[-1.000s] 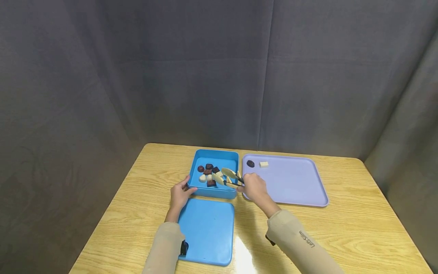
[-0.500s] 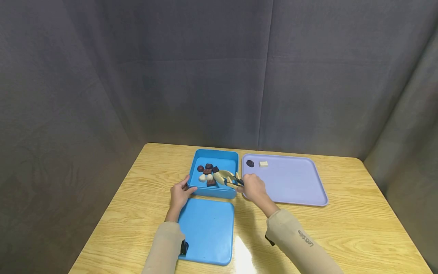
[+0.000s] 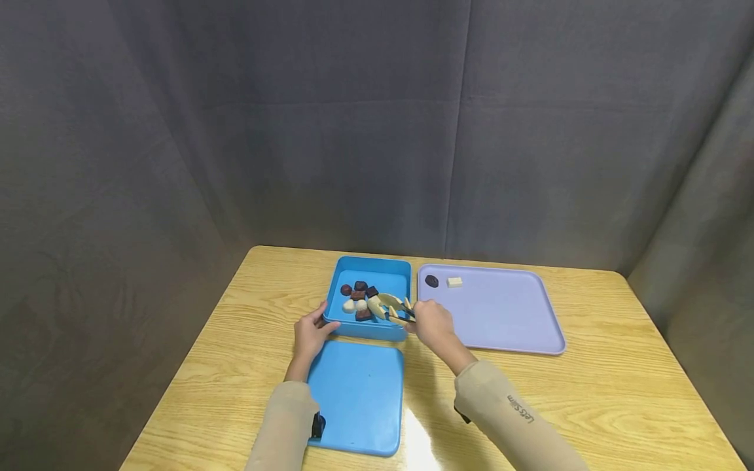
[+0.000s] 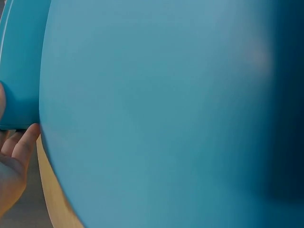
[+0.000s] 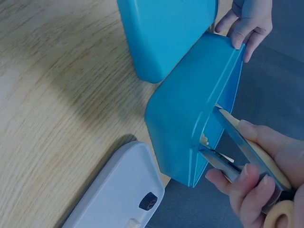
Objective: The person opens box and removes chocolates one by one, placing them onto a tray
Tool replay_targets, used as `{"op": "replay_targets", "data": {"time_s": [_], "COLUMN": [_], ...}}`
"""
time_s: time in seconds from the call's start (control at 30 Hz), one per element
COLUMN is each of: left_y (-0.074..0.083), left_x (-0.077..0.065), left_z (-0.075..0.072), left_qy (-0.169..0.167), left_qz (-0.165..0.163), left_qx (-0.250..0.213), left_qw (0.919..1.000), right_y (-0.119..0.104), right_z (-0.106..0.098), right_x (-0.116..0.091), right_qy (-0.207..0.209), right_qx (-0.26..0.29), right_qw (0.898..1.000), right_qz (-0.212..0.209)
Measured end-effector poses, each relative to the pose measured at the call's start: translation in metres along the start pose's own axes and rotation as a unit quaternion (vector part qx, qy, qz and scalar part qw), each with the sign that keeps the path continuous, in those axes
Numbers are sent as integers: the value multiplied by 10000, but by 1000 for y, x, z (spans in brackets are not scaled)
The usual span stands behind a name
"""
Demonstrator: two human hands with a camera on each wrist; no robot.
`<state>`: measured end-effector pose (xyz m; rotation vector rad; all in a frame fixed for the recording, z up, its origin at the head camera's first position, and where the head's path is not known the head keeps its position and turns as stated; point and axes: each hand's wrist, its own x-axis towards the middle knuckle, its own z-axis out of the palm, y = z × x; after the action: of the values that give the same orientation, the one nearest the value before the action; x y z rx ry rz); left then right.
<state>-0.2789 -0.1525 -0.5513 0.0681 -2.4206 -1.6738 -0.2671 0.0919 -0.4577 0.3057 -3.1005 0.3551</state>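
My right hand (image 3: 434, 324) grips a pair of tongs (image 5: 256, 152), metal-armed with cream tips and a cream ring at the handle end. The tips reach over the wall into a blue box (image 3: 377, 263), low at its right side. Several chocolates lie on the box floor: dark and brown pieces such as a square (image 3: 363, 314) and a round one (image 3: 345, 289), plus two white ones (image 3: 349, 305). Whether the tongs hold a piece, I cannot tell. My left hand (image 3: 309, 333) holds the box's near left corner, thumb on the front wall and fingers along the side.
A flat blue lid (image 3: 356, 399) lies before the box, under the left forearm. To the right, a lilac tray (image 3: 501, 314) carries one dark chocolate (image 3: 432, 281) and one white block (image 3: 454, 282). A grey curtain (image 3: 377, 131) hangs behind the wooden table (image 3: 612, 392).
The tongs' tips, spread wider a second ago with a white piece showing by them, have drawn closer together. My right hand has shifted slightly left. The left hand stays in place.
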Motion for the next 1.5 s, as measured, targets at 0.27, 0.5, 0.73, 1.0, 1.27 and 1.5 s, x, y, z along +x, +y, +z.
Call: {"op": "replay_targets", "data": {"time_s": [0.27, 0.5, 0.73, 1.0, 1.27, 1.5], "left_y": [1, 1, 2, 2, 0, 0], "left_x": [0, 1, 0, 1, 1, 2], "left_z": [0, 0, 0, -1, 0, 0], "left_qy": [14, 68, 50, 37, 54, 62], "left_qz": [43, 10, -11, -15, -12, -28], "left_qx": [-77, -66, -41, -23, -45, 24], "left_qw": [10000, 10000, 10000, 10000, 10000, 10000], "right_y": [-2, -1, 1, 7, 19, 31], "right_z": [3, 5, 5, -1, -7, -7], "right_x": [1, 1, -1, -4, -8, -13], "right_qy": [37, 92, 90, 160, 367, 537], "right_qx": [-4, 18, 90, 271, 647, 1110], "right_qw": [10000, 10000, 9999, 9995, 9972, 9922], "right_qz": [49, 4, -36, -10, -19, -159]}}
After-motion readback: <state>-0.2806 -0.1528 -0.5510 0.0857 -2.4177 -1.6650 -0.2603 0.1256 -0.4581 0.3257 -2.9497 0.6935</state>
